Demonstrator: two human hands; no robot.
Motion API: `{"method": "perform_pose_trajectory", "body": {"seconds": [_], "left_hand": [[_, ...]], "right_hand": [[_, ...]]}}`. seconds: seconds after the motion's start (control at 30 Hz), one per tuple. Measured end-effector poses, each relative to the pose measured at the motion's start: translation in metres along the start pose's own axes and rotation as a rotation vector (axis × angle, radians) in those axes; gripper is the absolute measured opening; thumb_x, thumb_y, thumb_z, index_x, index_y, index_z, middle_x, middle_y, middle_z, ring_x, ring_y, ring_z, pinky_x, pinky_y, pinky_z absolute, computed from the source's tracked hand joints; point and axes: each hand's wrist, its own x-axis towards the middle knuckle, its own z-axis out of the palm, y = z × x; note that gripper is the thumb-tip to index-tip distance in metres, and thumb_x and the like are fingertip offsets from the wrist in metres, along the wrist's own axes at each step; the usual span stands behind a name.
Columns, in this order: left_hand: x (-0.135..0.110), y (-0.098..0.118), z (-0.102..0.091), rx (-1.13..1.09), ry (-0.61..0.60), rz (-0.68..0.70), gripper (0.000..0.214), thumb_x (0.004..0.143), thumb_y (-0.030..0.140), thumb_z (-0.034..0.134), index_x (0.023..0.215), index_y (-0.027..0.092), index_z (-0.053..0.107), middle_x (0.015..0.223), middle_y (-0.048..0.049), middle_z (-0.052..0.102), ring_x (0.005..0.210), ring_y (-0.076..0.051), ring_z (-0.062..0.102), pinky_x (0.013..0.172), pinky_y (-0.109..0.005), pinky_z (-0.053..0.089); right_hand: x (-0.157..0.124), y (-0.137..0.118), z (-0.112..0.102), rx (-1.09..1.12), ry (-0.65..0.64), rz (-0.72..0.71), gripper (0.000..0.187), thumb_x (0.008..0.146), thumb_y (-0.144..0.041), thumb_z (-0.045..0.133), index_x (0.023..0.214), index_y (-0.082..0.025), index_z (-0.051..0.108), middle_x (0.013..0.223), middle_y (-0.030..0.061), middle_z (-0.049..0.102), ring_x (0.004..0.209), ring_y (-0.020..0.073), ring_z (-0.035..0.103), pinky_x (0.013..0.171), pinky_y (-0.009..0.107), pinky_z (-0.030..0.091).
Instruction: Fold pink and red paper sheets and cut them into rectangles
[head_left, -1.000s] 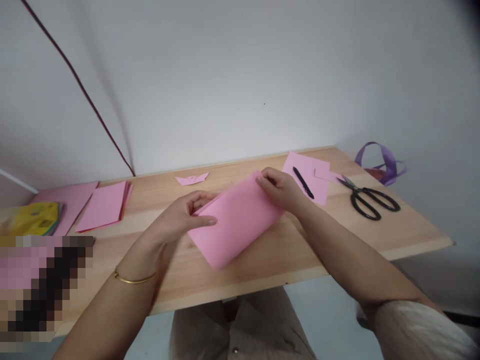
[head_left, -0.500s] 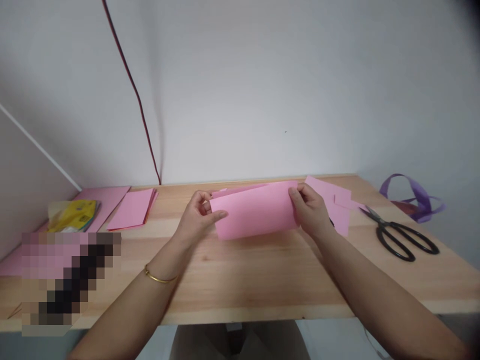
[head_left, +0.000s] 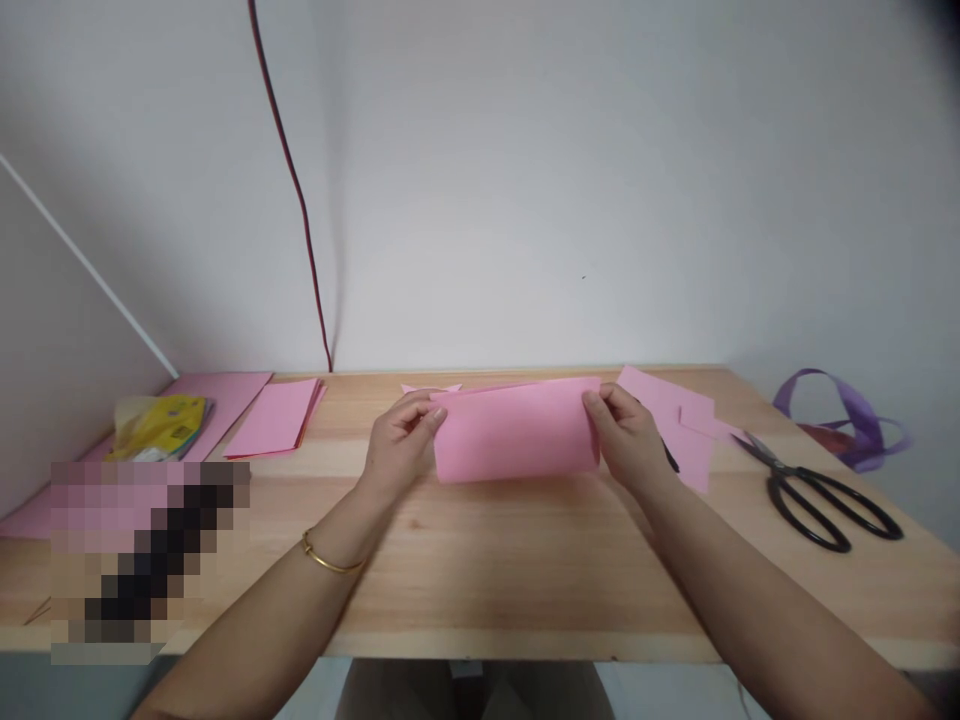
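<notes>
A folded sheet of pink paper point(head_left: 517, 435) is held up over the middle of the wooden table, its fold towards me and lower edge slightly above the wood. My left hand point(head_left: 405, 430) pinches its upper left corner between thumb and fingers. At the upper right corner, my right hand point(head_left: 619, 420) grips it the same way, thumb in front. The fingers behind the paper are partly hidden. Past my right hand lie pink paper pieces point(head_left: 686, 460), with a small dark object point(head_left: 669, 455) partly covered by the hand.
Black-handled scissors point(head_left: 814, 500) and a purple ribbon point(head_left: 859, 405) lie on the right. Stacked pink cards point(head_left: 274, 420), a yellow packet point(head_left: 169, 425) and larger pink sheets point(head_left: 236, 395) are at the left. A dark cable point(head_left: 289, 165) hangs along the wall behind the table point(head_left: 480, 580).
My left fingers have closed on the paper's left corner, and the paper has levelled from its tilt. The view has shifted slightly.
</notes>
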Motion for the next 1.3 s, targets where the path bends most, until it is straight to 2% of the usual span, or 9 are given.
{"method": "perform_pose_trajectory", "body": {"seconds": [0.23, 0.37, 0.53, 0.77, 1.0, 1.3], "left_hand": [[-0.0019, 0.0043, -0.0003, 0.032, 0.073, -0.110, 0.019, 0.076, 0.037, 0.071, 0.068, 0.019, 0.070, 0.074, -0.0018, 0.065, 0.073, -0.016, 0.057, 0.072, -0.029, 0.046], [-0.0030, 0.0013, -0.0001, 0.005, 0.133, -0.155, 0.018, 0.071, 0.035, 0.076, 0.069, 0.018, 0.071, 0.071, -0.0012, 0.066, 0.068, -0.015, 0.057, 0.066, -0.027, 0.045], [-0.0021, 0.0004, -0.0011, -0.059, 0.169, -0.161, 0.018, 0.068, 0.033, 0.080, 0.068, 0.017, 0.070, 0.070, -0.0007, 0.066, 0.066, -0.013, 0.056, 0.064, -0.026, 0.045], [-0.0021, 0.0020, -0.0018, -0.123, 0.161, -0.122, 0.020, 0.068, 0.029, 0.080, 0.064, 0.017, 0.064, 0.071, 0.0003, 0.065, 0.066, -0.011, 0.054, 0.063, -0.024, 0.043], [-0.0020, 0.0078, -0.0020, -0.025, 0.206, -0.168, 0.026, 0.066, 0.033, 0.079, 0.059, 0.018, 0.058, 0.060, 0.0024, 0.055, 0.057, -0.010, 0.048, 0.055, -0.024, 0.039], [-0.0002, 0.0068, -0.0027, -0.028, 0.210, -0.175, 0.024, 0.065, 0.031, 0.079, 0.063, 0.017, 0.060, 0.069, -0.0001, 0.061, 0.062, -0.011, 0.052, 0.058, -0.025, 0.041]], "right_hand": [[-0.0010, -0.0025, 0.0004, 0.017, -0.020, 0.023, 0.031, 0.088, -0.049, 0.052, 0.073, -0.022, 0.054, 0.066, -0.0019, 0.051, 0.062, 0.0151, 0.046, 0.058, 0.027, 0.037], [-0.0005, -0.0010, -0.0005, 0.020, -0.017, 0.001, 0.031, 0.089, -0.048, 0.053, 0.070, -0.022, 0.051, 0.066, -0.0026, 0.047, 0.062, 0.0145, 0.044, 0.059, 0.027, 0.036], [-0.0001, -0.0020, -0.0007, 0.002, -0.014, -0.018, 0.032, 0.089, -0.048, 0.052, 0.069, -0.022, 0.049, 0.065, -0.0030, 0.046, 0.062, 0.0143, 0.043, 0.059, 0.027, 0.035], [-0.0004, 0.0005, -0.0004, 0.031, -0.024, -0.013, 0.032, 0.089, -0.048, 0.053, 0.070, -0.022, 0.050, 0.066, -0.0027, 0.046, 0.063, 0.0144, 0.043, 0.059, 0.027, 0.036], [-0.0015, -0.0015, 0.0008, 0.031, -0.036, -0.009, 0.035, 0.090, -0.048, 0.052, 0.067, -0.023, 0.047, 0.066, -0.0029, 0.044, 0.063, 0.0144, 0.043, 0.061, 0.027, 0.037], [-0.0005, -0.0010, 0.0012, 0.053, -0.054, -0.014, 0.032, 0.090, -0.047, 0.051, 0.070, -0.022, 0.048, 0.068, -0.0031, 0.045, 0.065, 0.0140, 0.043, 0.064, 0.027, 0.037]]}}
